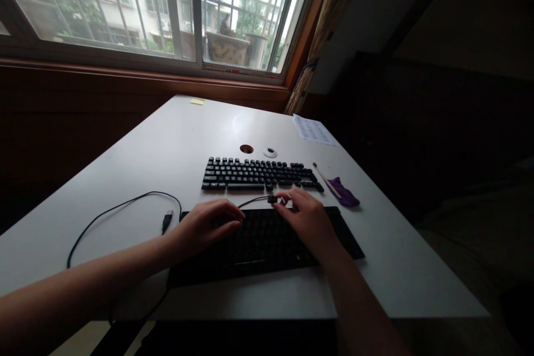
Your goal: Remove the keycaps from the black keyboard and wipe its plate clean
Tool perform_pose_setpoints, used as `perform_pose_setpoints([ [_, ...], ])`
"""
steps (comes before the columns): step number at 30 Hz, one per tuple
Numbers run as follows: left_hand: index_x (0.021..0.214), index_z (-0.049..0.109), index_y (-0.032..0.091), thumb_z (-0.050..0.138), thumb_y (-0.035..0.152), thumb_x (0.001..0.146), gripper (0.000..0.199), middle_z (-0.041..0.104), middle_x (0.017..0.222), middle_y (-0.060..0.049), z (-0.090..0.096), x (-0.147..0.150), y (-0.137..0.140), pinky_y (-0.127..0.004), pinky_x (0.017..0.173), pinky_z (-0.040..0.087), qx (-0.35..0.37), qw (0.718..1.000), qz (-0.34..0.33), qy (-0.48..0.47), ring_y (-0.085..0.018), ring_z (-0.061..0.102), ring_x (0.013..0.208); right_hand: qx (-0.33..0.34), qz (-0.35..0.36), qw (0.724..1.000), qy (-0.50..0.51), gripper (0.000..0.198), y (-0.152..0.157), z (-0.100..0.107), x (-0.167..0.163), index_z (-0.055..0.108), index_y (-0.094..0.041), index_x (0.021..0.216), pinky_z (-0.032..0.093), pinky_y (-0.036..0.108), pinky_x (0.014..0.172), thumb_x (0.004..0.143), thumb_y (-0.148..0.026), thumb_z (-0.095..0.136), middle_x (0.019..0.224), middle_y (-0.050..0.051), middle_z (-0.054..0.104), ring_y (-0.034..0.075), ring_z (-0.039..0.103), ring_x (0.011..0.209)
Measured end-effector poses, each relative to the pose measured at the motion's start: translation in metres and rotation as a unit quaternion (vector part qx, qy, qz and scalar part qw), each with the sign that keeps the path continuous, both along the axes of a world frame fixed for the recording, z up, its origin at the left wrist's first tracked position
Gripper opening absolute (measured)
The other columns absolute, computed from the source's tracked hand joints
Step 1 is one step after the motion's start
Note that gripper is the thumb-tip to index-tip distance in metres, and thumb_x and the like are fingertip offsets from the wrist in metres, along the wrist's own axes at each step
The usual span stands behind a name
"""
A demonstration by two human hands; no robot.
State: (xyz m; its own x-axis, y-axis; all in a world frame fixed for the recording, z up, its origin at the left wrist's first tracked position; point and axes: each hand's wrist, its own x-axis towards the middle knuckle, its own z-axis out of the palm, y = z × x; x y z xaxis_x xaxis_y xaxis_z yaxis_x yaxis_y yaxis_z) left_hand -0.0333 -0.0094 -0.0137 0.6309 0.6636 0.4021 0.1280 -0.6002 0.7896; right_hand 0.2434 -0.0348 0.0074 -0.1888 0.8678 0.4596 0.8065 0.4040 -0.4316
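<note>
Right hand (304, 214) pinched a small black piece (272, 199) between thumb and fingertips, near the far edge of a long black plastic keyboard (256, 245). Left hand (214, 222), its fingers bent, was over the keyboard's left part; whether it gripped the thin dark strand (253, 200) beside its fingertips could not be told. Beyond lay rows of black keycaps (258, 173) on a white desk (142, 150), with a purple cloth (349, 198) and slim pale stick (327, 181) to the right.

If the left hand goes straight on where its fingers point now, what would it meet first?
Probably the right hand, though depth is unclear; the thin black cord might come first.
</note>
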Motion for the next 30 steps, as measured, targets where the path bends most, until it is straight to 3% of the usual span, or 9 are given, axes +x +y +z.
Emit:
perform_pose_setpoints([
  [3, 0.103, 0.071, 0.016, 0.064, 0.019, 0.097, 0.011, 0.074, 0.102, -0.008, 0.001, 0.001, 0.001, -0.029, 0.085, 0.056, 0.030, 0.999, -0.026, 0.003, -0.018, 0.071, 0.093, -0.052, -0.057, 0.993, -0.091, 0.011, 0.031, -0.004, 0.034, 0.071, -0.022, 0.100, 0.051, 0.032, 0.083, 0.089, -0.020, 0.069, 0.092, 0.003, 0.071, 0.020, 0.068, 0.088],
  [9, 0.099, 0.070, 0.015, 0.063, 0.018, 0.097, 0.008, 0.073, 0.101, -0.008, -0.002, 0.003, 0.000, -0.026, 0.081, 0.056, 0.030, 0.998, -0.053, -0.002, -0.017, 0.071, 0.091, -0.105, -0.062, 0.982, -0.146, 0.008, 0.064, -0.017, 0.059, 0.074, -0.022, 0.094, 0.052, 0.031, 0.082, 0.086, -0.021, 0.073, 0.099, 0.004, 0.075, 0.020, 0.070, 0.089],
  [20, 0.096, 0.070, 0.014, 0.065, 0.018, 0.096, 0.006, 0.073, 0.099, -0.009, -0.004, 0.003, -0.001, -0.025, 0.080, 0.057, 0.037, 0.997, -0.061, 0.004, -0.017, 0.071, 0.090, -0.116, -0.065, 0.969, -0.208, 0.013, 0.074, -0.025, 0.053, 0.077, -0.027, 0.102, 0.052, 0.029, 0.085, 0.092, -0.026, 0.068, 0.107, 0.003, 0.075, 0.021, 0.071, 0.097],
  [30, 0.098, 0.070, 0.014, 0.062, 0.018, 0.098, 0.009, 0.073, 0.101, -0.009, -0.002, 0.002, -0.002, -0.026, 0.081, 0.057, 0.026, 0.997, -0.067, 0.005, -0.017, 0.070, 0.092, -0.076, -0.064, 0.971, -0.218, 0.026, 0.063, -0.020, 0.057, 0.072, -0.027, 0.120, 0.054, 0.030, 0.086, 0.095, -0.027, 0.064, 0.112, 0.004, 0.073, 0.021, 0.072, 0.096],
])
